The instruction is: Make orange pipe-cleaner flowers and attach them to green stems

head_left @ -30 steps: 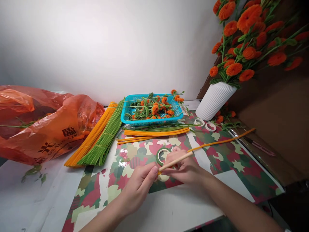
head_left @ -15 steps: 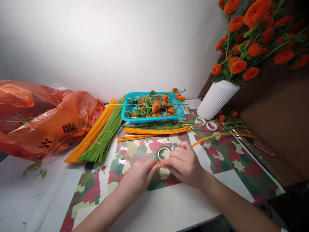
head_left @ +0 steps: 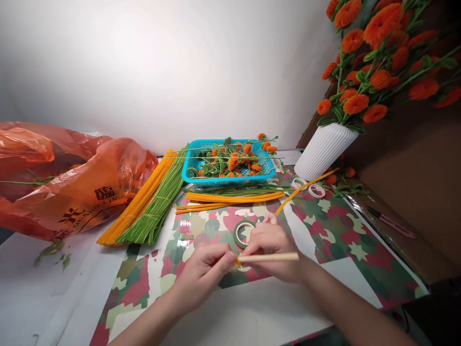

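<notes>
Pinching a yellow strand (head_left: 306, 185) near its end between thumb and fingers, the left hand (head_left: 207, 271), in the head view, sits just beside the right hand (head_left: 273, 247), whose fingers are curled around the strand, its free end reaching beyond them. A stick (head_left: 270, 258) crosses the right hand's near side; how firmly that hand grips it cannot be told. Just beyond lies a tape roll (head_left: 236, 235), with a basket (head_left: 230, 181) farther off.
</notes>
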